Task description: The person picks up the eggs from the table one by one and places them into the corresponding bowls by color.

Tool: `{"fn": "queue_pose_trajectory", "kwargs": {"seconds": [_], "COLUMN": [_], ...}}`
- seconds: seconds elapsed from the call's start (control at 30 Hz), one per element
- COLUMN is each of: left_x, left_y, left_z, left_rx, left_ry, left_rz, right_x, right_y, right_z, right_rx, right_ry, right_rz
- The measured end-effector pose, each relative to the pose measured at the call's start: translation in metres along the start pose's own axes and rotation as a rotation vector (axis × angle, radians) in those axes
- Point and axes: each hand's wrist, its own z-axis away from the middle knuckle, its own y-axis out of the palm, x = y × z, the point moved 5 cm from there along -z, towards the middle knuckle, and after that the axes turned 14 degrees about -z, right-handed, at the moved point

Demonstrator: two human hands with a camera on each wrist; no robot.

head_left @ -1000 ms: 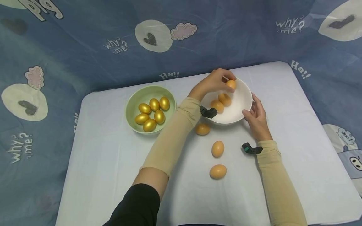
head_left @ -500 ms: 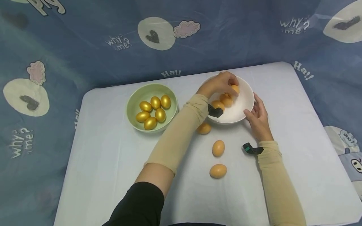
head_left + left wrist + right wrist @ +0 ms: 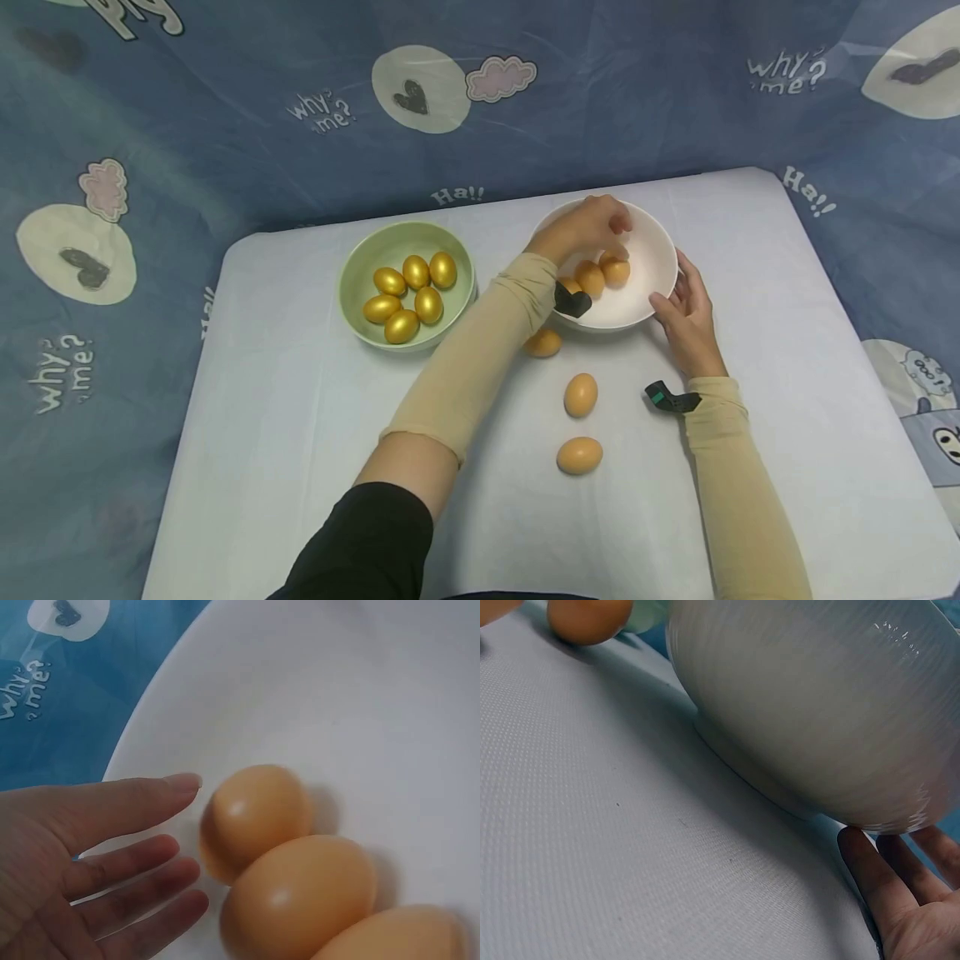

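Note:
A white bowl [image 3: 651,254] stands near the table's far edge with three brown eggs [image 3: 617,272] inside it. My left hand [image 3: 588,227] is over the bowl, partly hiding the eggs. In the left wrist view that hand [image 3: 82,877] has its fingers apart and holds nothing, close beside the nearest egg [image 3: 259,817]. At the bowl's right side, my right hand [image 3: 690,321] steadies it, thumb by the rim and fingers along the outside. The right wrist view has these fingers [image 3: 877,877] touching the bowl's lower wall [image 3: 802,712].
A green bowl [image 3: 351,258] with several golden eggs [image 3: 402,327] stands to the left. Three brown eggs lie on the white-covered table: one egg [image 3: 544,343] beside my left forearm, another egg [image 3: 581,395] in the middle, a third egg [image 3: 579,456] nearer. A blue printed sheet [image 3: 315,167] hangs behind.
My left hand has let go of an egg inside the white bowl and spread its fingers. The eggs in there have shifted toward the near side. My right hand stays at the bowl.

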Motion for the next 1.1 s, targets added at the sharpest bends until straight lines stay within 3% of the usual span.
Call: {"fn": "queue_pose_trajectory", "kwargs": {"seconds": [0.2, 0.47, 0.77, 1.0, 1.1], "left_x": [-0.003, -0.001, 0.014, 0.023, 0.028], "left_y": [-0.005, -0.007, 0.002, 0.017, 0.023], "left_z": [0.002, 0.017, 0.063, 0.109, 0.127], "left_rx": [-0.036, -0.121, -0.278, -0.338, -0.379], "left_ry": [0.066, 0.150, 0.240, 0.289, 0.288], "left_rz": [0.001, 0.145, 0.254, 0.388, 0.398], "right_x": [0.000, -0.001, 0.001, 0.001, 0.001], "right_y": [-0.001, -0.002, 0.001, 0.001, 0.002], "right_z": [0.001, 0.002, 0.000, 0.000, 0.001], "right_rx": [-0.003, 0.000, 0.011, 0.010, 0.009], "right_ry": [0.003, 0.003, -0.010, -0.013, -0.020], "right_rz": [0.001, -0.015, -0.006, -0.007, -0.014]}}
